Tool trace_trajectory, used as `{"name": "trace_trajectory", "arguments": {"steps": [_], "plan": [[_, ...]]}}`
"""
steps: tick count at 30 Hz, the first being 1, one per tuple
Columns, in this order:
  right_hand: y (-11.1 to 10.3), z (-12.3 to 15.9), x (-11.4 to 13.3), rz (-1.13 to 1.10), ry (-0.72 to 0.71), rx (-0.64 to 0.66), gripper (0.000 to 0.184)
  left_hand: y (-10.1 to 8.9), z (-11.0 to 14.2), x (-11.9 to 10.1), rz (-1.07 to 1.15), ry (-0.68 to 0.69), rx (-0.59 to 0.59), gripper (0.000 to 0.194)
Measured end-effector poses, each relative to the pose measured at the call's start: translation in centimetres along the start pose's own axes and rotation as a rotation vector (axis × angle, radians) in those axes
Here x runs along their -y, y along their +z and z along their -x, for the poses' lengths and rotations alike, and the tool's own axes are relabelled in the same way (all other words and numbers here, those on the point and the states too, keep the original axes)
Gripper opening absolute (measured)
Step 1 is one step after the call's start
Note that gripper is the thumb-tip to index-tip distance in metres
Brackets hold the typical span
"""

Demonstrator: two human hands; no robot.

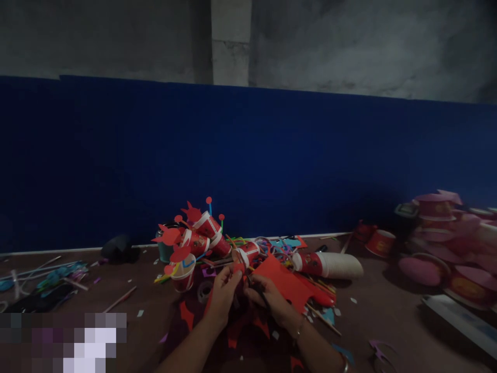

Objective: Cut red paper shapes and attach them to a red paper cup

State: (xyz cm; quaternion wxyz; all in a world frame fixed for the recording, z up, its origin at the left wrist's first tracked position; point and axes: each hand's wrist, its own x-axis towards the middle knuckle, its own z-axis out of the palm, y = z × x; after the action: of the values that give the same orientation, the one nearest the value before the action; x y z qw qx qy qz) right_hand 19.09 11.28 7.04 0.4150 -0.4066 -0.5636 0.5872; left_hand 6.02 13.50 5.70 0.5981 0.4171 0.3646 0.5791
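Note:
My left hand (223,292) pinches a small piece of red paper (237,267) between thumb and fingers. My right hand (267,299) is closed round dark scissors (259,291), whose blades point toward that paper. A larger red paper sheet (287,282) lies just right of my hands. Right behind my hands sits a pile of red and white paper cups (202,238) decorated with red cut-outs and coloured straws.
A lying stack of paper cups (330,264) sits to the right, with more cups and pink lids (446,233) at the far right. Straws and scraps (46,280) litter the left side. A roll of tape (204,291) lies near my left hand. A blue wall panel (248,155) stands behind.

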Motion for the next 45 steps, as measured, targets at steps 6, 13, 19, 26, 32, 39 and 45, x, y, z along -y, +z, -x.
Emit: {"name": "trace_trajectory", "arguments": {"steps": [6,13,19,26,32,39,45], "plan": [[0.2,-0.1,0.0,-0.022,0.019,-0.043,0.041,0.1,0.0,-0.2,0.016,0.023,-0.014,0.031],[0.3,-0.2,0.3,0.030,0.027,-0.091,0.039,0.0,-0.1,-0.2,-0.009,0.024,-0.051,0.031],[0.2,0.0,0.5,0.029,0.009,-0.080,0.040,0.1,0.0,-0.5,-0.019,0.017,-0.101,0.031],[0.2,0.0,0.5,0.033,0.013,-0.073,0.039,0.4,0.2,-0.9,0.005,0.014,-0.124,0.032],[0.1,0.0,0.4,0.030,0.034,-0.067,0.037,0.1,0.0,-0.4,-0.010,0.037,-0.106,0.030],[0.1,0.0,0.3,-0.041,-0.017,-0.028,0.036,-0.4,-0.3,0.3,-0.088,0.115,0.042,0.026],[0.1,-0.1,0.1,0.007,0.037,-0.073,0.035,-0.5,-0.4,0.4,-0.124,0.090,-0.021,0.032]]}}
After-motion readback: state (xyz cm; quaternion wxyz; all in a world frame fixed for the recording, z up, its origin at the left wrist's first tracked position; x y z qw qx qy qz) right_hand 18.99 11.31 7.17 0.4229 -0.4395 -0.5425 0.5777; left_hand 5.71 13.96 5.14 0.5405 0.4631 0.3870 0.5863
